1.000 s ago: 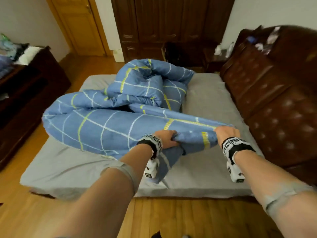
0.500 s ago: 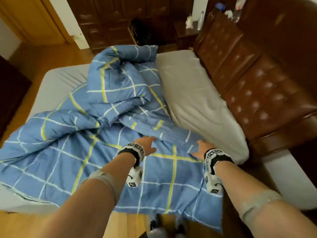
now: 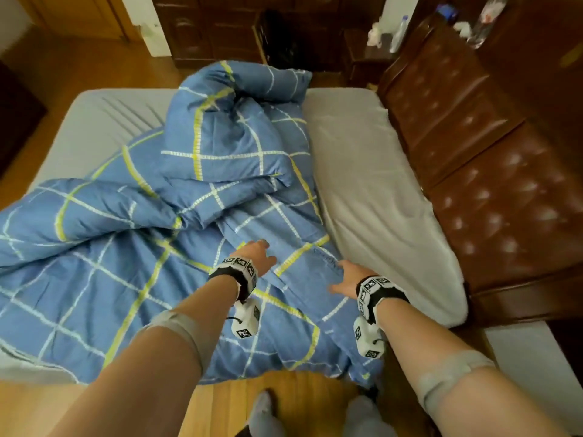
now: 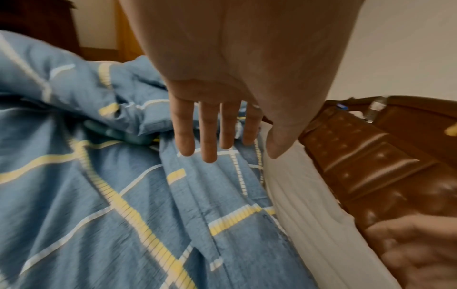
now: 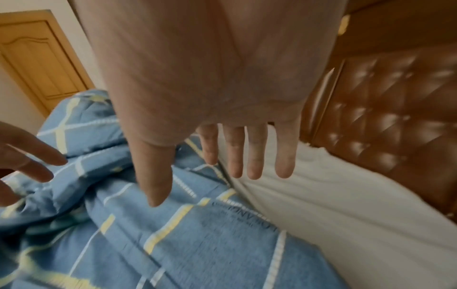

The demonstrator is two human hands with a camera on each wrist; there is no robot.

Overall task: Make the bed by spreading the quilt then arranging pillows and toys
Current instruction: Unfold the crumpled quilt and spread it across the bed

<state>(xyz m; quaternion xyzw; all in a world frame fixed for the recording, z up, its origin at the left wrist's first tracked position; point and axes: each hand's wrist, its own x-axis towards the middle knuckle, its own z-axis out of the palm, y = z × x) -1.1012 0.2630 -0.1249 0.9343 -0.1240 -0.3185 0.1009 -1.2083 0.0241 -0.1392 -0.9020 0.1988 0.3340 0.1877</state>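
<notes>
Letting go of the quilt (image 3: 151,247) is what separates this moment from a second ago: then both hands were bunched on its near edge, lifted above the mattress; now that edge lies dropped over the near side of the bed (image 3: 372,171), draping toward the floor, and neither hand holds cloth. The left hand (image 3: 257,258) hovers over the blue checked fabric with its fingers (image 4: 209,140) straight and slightly apart, tips pointing at a rumpled fold just beyond them; whether they touch the cloth cannot be told. The right hand (image 3: 350,280) is likewise spread, its fingers (image 5: 256,152) straight and apart, reaching over the quilt's right border where it meets the bare grey sheet. Beyond both sets of fingertips the rest of the quilt is heaped in a thick twisted roll running away across the mattress, and to the right of the right fingers a wide strip of sheet lies uncovered against the brown padded headboard (image 3: 492,171). The view has also swung toward that headboard end. Judging from this, the first pull has brought one edge into place, but spreading is only begun: the heap ahead of the fingers probably needs to be unrolled and drawn flat. No pillows or toys are in view.
</notes>
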